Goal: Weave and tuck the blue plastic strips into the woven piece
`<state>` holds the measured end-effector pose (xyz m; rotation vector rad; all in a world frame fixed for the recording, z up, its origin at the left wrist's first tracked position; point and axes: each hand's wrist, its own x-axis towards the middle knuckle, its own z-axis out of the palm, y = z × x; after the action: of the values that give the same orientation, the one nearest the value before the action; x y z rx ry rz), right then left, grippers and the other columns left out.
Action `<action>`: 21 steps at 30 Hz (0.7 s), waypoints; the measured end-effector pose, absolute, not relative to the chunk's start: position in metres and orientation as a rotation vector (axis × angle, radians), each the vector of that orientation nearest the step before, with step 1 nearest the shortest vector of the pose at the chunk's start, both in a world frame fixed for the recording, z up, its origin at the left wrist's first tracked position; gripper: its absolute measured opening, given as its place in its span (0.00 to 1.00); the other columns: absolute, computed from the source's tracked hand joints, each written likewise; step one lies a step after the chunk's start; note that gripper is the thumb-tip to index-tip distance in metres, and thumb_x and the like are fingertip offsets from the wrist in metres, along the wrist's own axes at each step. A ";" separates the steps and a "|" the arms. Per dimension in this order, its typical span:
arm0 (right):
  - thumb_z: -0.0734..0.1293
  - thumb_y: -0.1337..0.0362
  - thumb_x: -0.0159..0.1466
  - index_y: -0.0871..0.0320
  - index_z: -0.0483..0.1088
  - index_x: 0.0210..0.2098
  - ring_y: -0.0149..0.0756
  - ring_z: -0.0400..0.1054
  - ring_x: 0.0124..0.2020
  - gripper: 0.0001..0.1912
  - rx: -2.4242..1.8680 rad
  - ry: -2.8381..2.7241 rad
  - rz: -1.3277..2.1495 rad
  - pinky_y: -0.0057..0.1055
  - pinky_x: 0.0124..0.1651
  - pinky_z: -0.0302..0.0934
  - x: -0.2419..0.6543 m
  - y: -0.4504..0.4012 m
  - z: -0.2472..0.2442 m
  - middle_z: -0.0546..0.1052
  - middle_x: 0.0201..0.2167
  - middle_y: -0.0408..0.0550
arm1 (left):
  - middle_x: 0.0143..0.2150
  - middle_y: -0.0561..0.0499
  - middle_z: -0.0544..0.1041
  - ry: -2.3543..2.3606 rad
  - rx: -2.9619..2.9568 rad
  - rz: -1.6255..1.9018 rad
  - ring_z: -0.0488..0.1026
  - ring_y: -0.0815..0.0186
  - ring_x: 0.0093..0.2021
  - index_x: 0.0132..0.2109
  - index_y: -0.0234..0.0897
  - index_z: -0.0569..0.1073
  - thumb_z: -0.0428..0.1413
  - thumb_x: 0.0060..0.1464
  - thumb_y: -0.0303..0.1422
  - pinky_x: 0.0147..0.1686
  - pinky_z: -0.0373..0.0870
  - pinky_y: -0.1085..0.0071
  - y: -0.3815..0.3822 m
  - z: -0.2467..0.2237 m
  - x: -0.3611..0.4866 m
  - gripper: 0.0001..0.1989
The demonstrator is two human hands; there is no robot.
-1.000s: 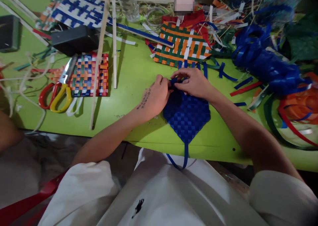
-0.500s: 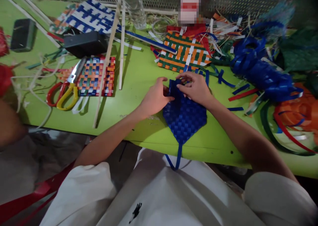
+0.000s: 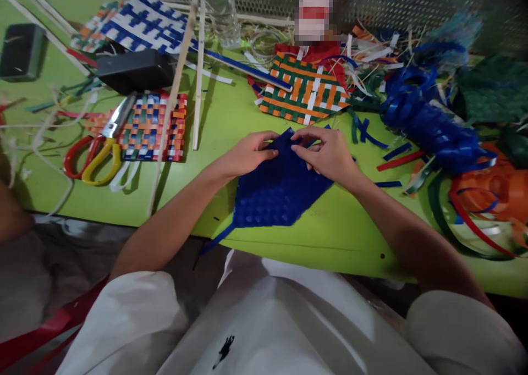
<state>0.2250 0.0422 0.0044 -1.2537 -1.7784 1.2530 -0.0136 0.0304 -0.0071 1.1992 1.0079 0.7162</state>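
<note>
The angular blue mat (image 3: 275,185), a glossy checkered weave, lies right of the metal-bladed scissors (image 3: 107,141). The left hand (image 3: 248,154) and right hand (image 3: 330,150) touch its far portion, fingers bent; whether they clamp it cannot be told.

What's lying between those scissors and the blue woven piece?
In the head view, rightward from the scissors: a multicoloured woven mat with a long pale stick across it, a shorter pale stick, green tabletop, then the left hand at the blue woven piece.
</note>
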 end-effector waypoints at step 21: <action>0.77 0.59 0.69 0.52 0.85 0.45 0.29 0.58 0.23 0.07 -1.226 -2.072 1.048 0.35 0.27 0.52 0.232 0.039 0.029 0.82 0.35 0.43 | 0.48 0.50 0.88 0.970 1.402 0.456 0.85 0.54 0.54 0.54 0.38 0.87 0.68 0.57 0.36 0.57 0.81 0.61 0.035 0.012 -0.036 0.18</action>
<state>0.2317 0.0388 0.0286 -1.2257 -2.0719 1.0483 -0.0357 0.0348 0.0121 1.4024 0.9702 0.4561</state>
